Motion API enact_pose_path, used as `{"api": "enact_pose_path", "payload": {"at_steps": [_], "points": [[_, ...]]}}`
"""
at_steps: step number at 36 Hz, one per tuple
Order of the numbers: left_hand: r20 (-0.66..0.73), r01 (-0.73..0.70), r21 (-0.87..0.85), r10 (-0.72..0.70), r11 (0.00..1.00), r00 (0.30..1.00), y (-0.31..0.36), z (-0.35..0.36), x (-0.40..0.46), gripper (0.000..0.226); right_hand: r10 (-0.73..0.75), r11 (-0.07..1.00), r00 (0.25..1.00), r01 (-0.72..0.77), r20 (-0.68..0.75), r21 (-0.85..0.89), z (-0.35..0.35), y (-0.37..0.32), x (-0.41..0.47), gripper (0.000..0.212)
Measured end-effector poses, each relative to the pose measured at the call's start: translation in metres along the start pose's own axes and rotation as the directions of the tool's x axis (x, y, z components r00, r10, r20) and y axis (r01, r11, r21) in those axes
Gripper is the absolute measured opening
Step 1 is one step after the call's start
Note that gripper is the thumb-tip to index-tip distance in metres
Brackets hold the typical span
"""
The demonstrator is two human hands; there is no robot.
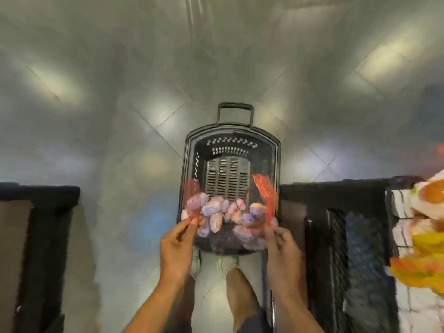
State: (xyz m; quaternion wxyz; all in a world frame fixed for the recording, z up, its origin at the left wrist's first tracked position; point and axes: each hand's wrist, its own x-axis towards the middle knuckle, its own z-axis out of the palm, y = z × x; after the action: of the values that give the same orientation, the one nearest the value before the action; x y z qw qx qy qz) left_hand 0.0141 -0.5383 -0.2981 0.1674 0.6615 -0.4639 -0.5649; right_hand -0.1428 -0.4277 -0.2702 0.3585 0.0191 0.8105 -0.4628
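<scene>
Over the near end of the black shopping basket (230, 133), which stands on the tiled floor (108, 131), the person's left hand (177, 243) and right hand (281, 246) each pinch an edge of a red net bag (264, 195) of small purplish bulbs (216, 212), shallots perhaps. Motion blur hides whether it is one bag or two. The load hangs just inside the basket's near rim. I'd worry about those thin fingertip pinches. If the mesh slips or tears, the bulbs drop hard, and a load this close to the rim could catch it and spill onto the floor.
</scene>
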Motion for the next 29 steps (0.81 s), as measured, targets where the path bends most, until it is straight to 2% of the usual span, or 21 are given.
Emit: {"api": "enact_pose_path", "payload": {"at_steps": [3, 6, 10, 13, 17, 25, 29], "points": [[0.028, 0.016, 0.01, -0.016, 1.0, 0.999, -0.039, 0.03, 0.055, 0.02, 0.029, 1.0, 1.0, -0.029, -0.005, -0.008, 0.029, 0.039, 0.047, 0.015], [0.051, 0.031, -0.002, -0.03, 1.0, 0.998, -0.078, 0.057, 0.107, 0.014, -0.005, 0.998, 1.0, 0.004, -0.008, -0.057, 0.061, 0.08, 0.096, 0.018], [0.073, 0.078, -0.006, -0.077, 0.997, 0.994, -0.128, 0.09, 0.169, 0.014, 0.017, 0.996, 0.999, -0.02, -0.028, -0.087, 0.097, 0.139, 0.158, 0.006], [0.088, 0.138, -0.034, -0.135, 0.99, 0.987, -0.158, 0.11, 0.204, 0.018, 0.037, 0.994, 0.998, -0.041, -0.044, -0.102, 0.119, 0.178, 0.196, 0.008], [0.07, 0.172, -0.029, -0.17, 0.985, 0.983, -0.189, 0.13, 0.244, 0.019, 0.054, 0.99, 0.997, -0.061, -0.055, -0.125, 0.143, 0.218, 0.24, 0.008], [0.082, 0.114, 0.055, -0.118, 0.992, 0.99, -0.234, 0.16, 0.291, 0.018, 0.092, 0.992, 0.995, -0.095, -0.037, -0.079, 0.171, 0.281, 0.3, 0.02], [0.063, 0.14, 0.158, -0.152, 0.977, 0.986, -0.257, 0.165, 0.3, 0.018, 0.074, 0.988, 0.997, -0.074, -0.005, -0.134, 0.175, 0.309, 0.309, 0.019]]}}
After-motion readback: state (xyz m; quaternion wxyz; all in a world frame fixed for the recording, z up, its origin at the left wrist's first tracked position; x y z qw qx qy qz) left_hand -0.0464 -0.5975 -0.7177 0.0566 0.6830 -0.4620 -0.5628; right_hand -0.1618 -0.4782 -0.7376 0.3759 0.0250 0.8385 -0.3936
